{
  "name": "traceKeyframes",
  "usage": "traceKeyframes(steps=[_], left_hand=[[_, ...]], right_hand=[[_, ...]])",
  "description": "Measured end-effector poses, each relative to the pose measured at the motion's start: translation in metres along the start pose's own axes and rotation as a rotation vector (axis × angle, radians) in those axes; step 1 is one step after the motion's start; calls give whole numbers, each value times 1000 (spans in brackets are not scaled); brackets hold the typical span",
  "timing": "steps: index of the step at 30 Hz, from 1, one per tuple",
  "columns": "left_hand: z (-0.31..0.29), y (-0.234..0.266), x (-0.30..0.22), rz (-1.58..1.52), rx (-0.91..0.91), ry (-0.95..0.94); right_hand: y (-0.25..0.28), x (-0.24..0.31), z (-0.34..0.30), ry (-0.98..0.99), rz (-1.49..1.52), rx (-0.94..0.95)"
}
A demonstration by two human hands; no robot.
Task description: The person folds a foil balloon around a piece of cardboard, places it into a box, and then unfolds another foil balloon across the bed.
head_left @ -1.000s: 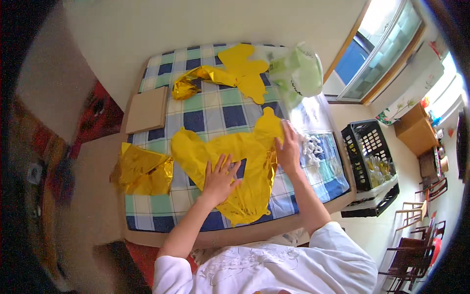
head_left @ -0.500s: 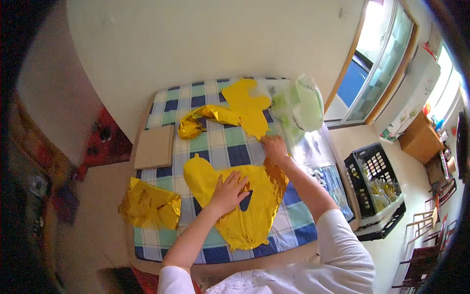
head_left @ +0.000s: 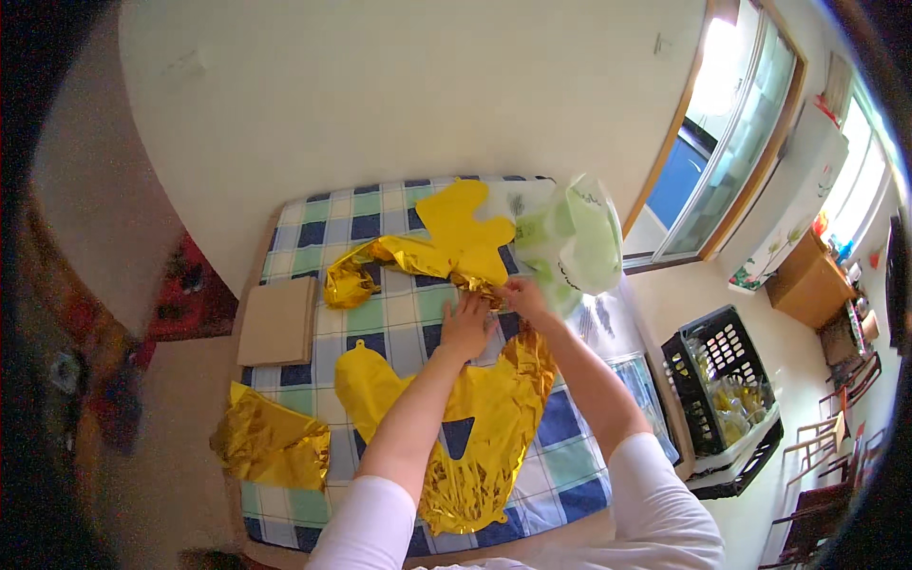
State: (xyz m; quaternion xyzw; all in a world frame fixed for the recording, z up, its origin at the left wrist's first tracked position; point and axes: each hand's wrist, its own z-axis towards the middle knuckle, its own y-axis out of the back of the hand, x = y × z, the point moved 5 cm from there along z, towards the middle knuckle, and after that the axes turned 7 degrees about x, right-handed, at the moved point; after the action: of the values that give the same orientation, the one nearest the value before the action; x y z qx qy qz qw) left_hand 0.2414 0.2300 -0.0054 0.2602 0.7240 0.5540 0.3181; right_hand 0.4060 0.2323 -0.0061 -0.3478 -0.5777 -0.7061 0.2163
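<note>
A gold foil balloon [head_left: 465,231], flat and uninflated, lies on the far half of the checked cloth, with a long crinkled strip bending away to the left. My right hand [head_left: 525,302] pinches the near end of this balloon, which is bunched up there. Close by on its left, my left hand [head_left: 467,328] lies with fingers stretched out, their tips at the crumpled foil. A second flat gold foil balloon [head_left: 480,394], with a triangular hole, is spread nearer to me, partly under my left forearm.
A folded gold foil piece [head_left: 275,437] lies at the near left, below a brown cardboard square [head_left: 277,321]. Pale green plastic bags [head_left: 594,237] fill the far right corner. A black crate [head_left: 708,380] with clear bags stands right of the table; a wall [head_left: 380,85] rises behind.
My left hand has moved from the near balloon to the far one, beside my right hand. The far balloon's near end is now bunched up. The whole view has shifted slightly.
</note>
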Motion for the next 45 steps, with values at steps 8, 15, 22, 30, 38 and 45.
traceKeyframes(steps=[8, 15, 22, 30, 38, 45], left_hand=[[24, 0, 1, -61, -113, -11], [-6, 26, 6, -201, -697, -87], [4, 12, 7, 12, -558, -165], [19, -8, 15, -68, -244, -7], [14, -1, 16, -121, -364, -40], [17, 3, 12, -120, -151, 38]], right_hand=[[118, 60, 67, 352, 470, -218], [68, 45, 57, 106, 141, 71], [4, 18, 28, -141, 221, 41], [40, 45, 47, 85, 493, -42], [233, 192, 71, 656, 104, -733], [388, 228, 24, 451, -224, -1238]])
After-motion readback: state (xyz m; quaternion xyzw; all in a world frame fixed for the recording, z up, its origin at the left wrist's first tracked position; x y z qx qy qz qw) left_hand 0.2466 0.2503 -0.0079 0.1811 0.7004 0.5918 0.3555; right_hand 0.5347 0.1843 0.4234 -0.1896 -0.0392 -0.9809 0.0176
